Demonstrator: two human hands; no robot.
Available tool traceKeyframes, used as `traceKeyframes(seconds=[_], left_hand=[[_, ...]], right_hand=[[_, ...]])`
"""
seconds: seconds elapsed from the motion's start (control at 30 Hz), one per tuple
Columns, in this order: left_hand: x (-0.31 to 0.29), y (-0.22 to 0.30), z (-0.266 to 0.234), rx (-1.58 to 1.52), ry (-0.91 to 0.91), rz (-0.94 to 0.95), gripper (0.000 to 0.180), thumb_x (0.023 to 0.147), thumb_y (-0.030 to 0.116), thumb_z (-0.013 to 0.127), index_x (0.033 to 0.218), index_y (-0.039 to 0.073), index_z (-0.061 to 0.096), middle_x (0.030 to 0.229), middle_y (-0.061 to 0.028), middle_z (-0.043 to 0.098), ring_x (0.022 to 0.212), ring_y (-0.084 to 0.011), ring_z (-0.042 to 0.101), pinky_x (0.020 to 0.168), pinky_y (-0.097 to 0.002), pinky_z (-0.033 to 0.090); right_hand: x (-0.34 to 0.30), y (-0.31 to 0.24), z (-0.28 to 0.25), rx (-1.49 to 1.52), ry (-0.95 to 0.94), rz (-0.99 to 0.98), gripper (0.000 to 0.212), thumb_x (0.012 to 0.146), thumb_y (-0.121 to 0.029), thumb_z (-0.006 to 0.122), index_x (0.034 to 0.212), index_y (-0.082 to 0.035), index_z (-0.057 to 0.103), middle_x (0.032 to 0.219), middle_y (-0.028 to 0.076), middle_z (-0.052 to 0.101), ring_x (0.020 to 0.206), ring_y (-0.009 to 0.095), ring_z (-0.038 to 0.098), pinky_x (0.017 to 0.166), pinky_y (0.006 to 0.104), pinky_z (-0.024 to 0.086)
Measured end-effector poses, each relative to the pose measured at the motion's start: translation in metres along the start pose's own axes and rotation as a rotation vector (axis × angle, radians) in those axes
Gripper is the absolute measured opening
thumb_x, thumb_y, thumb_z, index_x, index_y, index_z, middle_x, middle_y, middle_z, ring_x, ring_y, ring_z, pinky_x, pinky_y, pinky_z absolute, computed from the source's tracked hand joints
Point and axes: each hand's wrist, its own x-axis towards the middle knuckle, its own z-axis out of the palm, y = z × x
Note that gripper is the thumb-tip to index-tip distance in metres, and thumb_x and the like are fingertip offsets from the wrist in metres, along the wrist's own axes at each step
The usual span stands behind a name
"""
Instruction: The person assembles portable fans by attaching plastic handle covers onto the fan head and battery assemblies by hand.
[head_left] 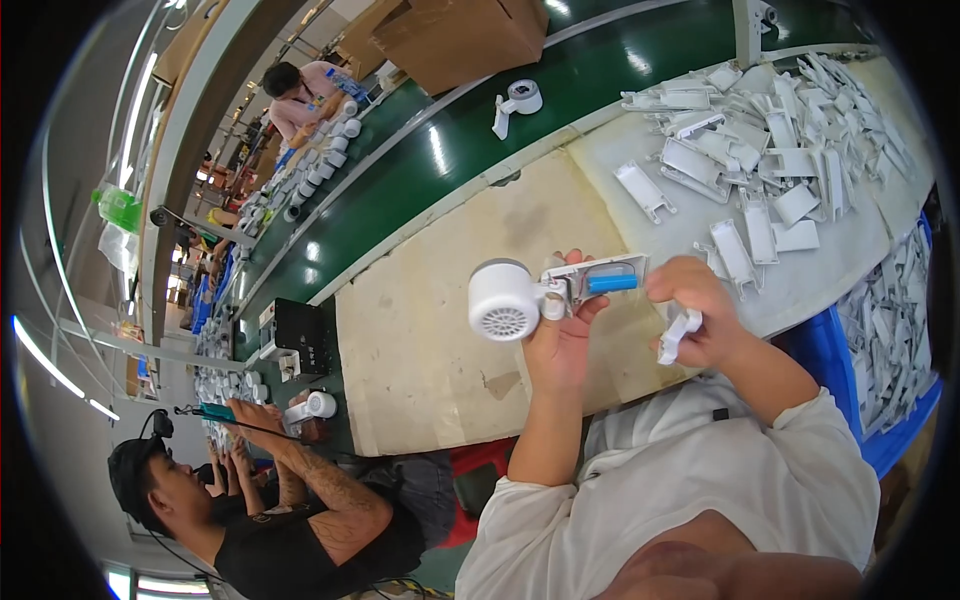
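The left hand (562,345) grips the white fan-like unit (503,302), seemingly so its blue battery (612,284) faces upward. The right hand (708,308) holds a white plastic piece (680,336).

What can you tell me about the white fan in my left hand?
The white fan looks plastic: a round, grey-edged head with a slotted grille turned toward you, and an uncovered handle pointing right, showing a blue cylinder, probably a battery. Your left hand holds it above the beige table.

Smooth white plastic on the grilled device (500,298) here! Beyond it, a glossy green belt (455,165) and matt cardboard box (465,42); beneath it, a matt, stained tabletop (425,375).
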Motion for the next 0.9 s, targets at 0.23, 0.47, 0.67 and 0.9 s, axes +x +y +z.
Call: traceKeyframes(seconds=[0.23, 0.47, 0.67, 0.9], left_hand=[[-0.004, -0.004, -0.007, 0.080, -0.098, -0.036, 0.048, 0.089, 0.027, 0.052, 0.129, 0.004, 0.038, 0.128, -0.0129, 0.048, 0.116, -0.0282, 0.048, 0.081, -0.0398, 0.051], [-0.005, -0.006, -0.007, 0.018, -0.045, -0.024, 0.048, 0.085, 0.019, 0.058, 0.126, 0.002, 0.041, 0.123, -0.0174, 0.050, 0.110, -0.0304, 0.052, 0.076, -0.0363, 0.053], [-0.005, -0.006, -0.007, 0.010, 0.020, -0.022, 0.045, 0.087, 0.019, 0.056, 0.126, 0.003, 0.041, 0.124, -0.0151, 0.049, 0.111, -0.0282, 0.051, 0.079, -0.0367, 0.052], [-0.001, -0.006, -0.015, -0.080, 0.037, -0.143, 0.044, 0.094, 0.029, 0.042, 0.132, 0.008, 0.036, 0.133, -0.0098, 0.041, 0.114, -0.0223, 0.049, 0.090, -0.0389, 0.047]], right_hand=[[0.021, -0.015, -0.003, 0.132, -0.033, 0.840, 0.051, 0.071, -0.001, 0.065, 0.119, -0.005, 0.046, 0.093, 0.004, 0.050, 0.084, 0.011, 0.048, 0.076, 0.0242, 0.040], [0.016, -0.019, 0.000, 0.245, -0.148, 0.976, 0.053, 0.072, -0.007, 0.069, 0.120, -0.006, 0.047, 0.103, 0.006, 0.054, 0.094, 0.014, 0.052, 0.083, 0.0271, 0.041], [0.023, -0.019, -0.007, -0.024, -0.234, 0.664, 0.057, 0.067, -0.009, 0.069, 0.120, -0.008, 0.048, 0.104, 0.012, 0.054, 0.093, 0.025, 0.050, 0.081, 0.0329, 0.040], [0.025, -0.021, -0.004, -0.065, -0.187, 0.682, 0.057, 0.065, -0.009, 0.070, 0.119, -0.009, 0.050, 0.105, 0.009, 0.056, 0.091, 0.027, 0.050, 0.079, 0.0345, 0.041]])
